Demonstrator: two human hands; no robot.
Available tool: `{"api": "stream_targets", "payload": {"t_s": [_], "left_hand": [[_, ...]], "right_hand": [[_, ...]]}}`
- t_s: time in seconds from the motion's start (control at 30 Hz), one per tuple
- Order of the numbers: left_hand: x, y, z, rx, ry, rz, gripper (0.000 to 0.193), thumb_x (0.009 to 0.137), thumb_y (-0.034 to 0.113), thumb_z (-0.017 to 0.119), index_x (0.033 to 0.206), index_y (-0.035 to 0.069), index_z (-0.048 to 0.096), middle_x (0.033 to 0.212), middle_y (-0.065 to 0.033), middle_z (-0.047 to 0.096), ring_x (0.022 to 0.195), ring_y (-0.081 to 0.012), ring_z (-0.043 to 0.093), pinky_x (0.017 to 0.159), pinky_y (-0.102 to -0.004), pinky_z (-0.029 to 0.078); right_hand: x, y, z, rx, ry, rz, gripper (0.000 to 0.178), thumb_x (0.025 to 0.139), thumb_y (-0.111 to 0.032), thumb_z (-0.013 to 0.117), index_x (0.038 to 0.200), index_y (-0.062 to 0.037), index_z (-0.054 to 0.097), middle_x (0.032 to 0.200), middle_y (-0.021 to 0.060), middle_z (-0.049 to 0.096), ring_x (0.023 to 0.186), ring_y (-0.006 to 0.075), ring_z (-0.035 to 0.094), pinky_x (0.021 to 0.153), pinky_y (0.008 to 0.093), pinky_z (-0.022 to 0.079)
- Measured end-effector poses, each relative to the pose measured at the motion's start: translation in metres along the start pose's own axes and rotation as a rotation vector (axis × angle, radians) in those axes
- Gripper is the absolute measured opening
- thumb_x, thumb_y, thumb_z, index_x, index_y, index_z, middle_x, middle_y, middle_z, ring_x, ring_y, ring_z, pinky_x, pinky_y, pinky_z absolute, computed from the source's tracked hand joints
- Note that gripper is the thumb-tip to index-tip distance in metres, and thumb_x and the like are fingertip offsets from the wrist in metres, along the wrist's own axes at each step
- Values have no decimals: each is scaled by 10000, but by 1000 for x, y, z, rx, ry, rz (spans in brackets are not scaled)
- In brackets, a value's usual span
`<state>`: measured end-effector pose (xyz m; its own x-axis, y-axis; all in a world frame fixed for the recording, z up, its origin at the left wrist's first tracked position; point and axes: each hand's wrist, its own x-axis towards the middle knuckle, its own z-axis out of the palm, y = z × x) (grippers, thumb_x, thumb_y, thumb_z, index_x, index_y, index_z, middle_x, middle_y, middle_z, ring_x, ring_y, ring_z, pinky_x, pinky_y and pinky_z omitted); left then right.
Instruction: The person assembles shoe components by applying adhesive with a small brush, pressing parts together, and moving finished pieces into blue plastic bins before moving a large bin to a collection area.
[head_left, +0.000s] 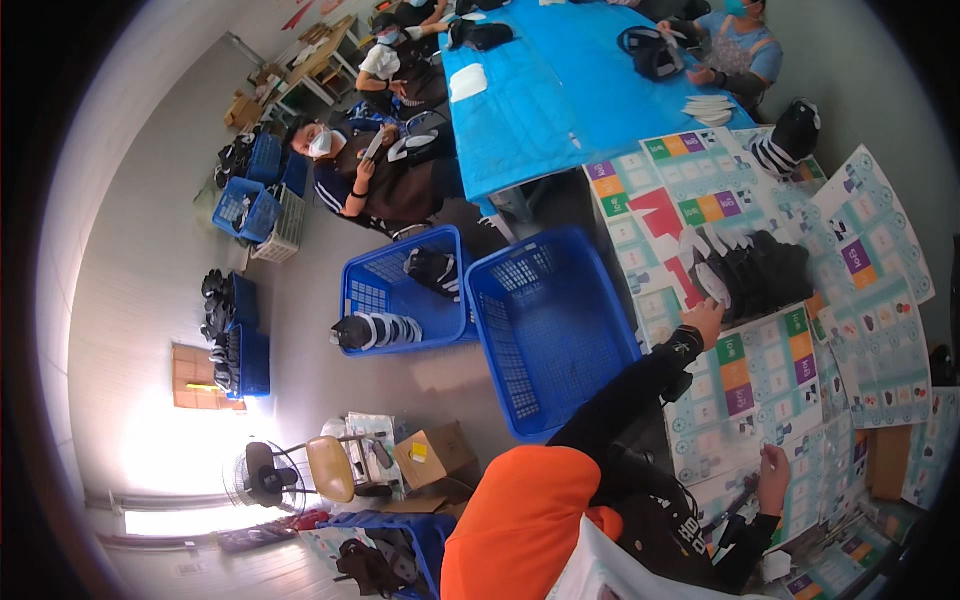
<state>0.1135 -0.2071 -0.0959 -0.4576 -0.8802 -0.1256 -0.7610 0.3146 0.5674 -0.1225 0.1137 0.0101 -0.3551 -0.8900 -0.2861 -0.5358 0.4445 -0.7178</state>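
Note:
A row of black shoes with white parts (775, 275) stands packed together on the table covered with printed sheets (665, 440). My left hand (706, 316) reaches to the near left end of this row. Its fingers close on the pale part of the end shoe (712, 284), and the shoes hide part of the grip. Nearer to my body, my right hand (773, 482) is over the printed sheets, apart from the shoes. Its fingers look curled in, and what they hold, if anything, is too small to tell. A dark narrow object (742, 495) lies beside it.
Left of the table stand a blue crate (545, 425) and another blue crate (350, 285) with black-and-white shoes. A blue-covered table (540, 90) lies beyond, with several people around it. A seated person (400, 185) handles a pale flat piece. Another shoe (797, 130) stands far right.

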Motion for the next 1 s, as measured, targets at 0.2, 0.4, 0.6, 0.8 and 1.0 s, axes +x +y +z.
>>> {"api": "stream_targets", "payload": {"t_s": [0.2,0.4,0.6,0.8,1.0], "left_hand": [[-8,-22,13,-281,10,34,649,844,154,720,1426,46,455,1231,-236,581,1156,-428,595,935,-519,512],[-56,-82,11,-456,108,-16,418,859,222,731,1213,12,660,978,-201,728,925,-395,702,843,-472,562],[-122,-132,-29,-435,-77,-228,440,894,325,703,1207,17,686,1082,-217,737,988,-367,719,882,-430,568],[-182,-172,-43,-415,-23,-296,436,903,349,692,1200,29,704,1122,-197,734,1036,-338,709,917,-417,557],[-215,-181,-52,-459,0,-361,464,907,371,696,1220,29,705,1081,-174,740,998,-314,716,890,-396,561]], "right_hand": [[30,-53,11,122,-86,-103,251,1006,-45,564,1243,8,625,1118,101,694,1028,182,671,906,314,511],[74,-96,42,151,-214,-159,239,995,-16,565,1222,23,630,1107,87,692,1039,161,659,921,293,500],[85,-127,58,176,-292,-211,248,989,0,563,1226,26,630,1094,87,696,1039,160,657,931,284,500],[85,-130,63,183,-339,-217,249,994,-4,563,1233,37,620,1085,83,694,1022,158,661,950,280,498],[81,-134,63,210,-337,-257,230,979,12,560,1197,28,629,1073,87,700,999,166,666,924,284,508]]}}
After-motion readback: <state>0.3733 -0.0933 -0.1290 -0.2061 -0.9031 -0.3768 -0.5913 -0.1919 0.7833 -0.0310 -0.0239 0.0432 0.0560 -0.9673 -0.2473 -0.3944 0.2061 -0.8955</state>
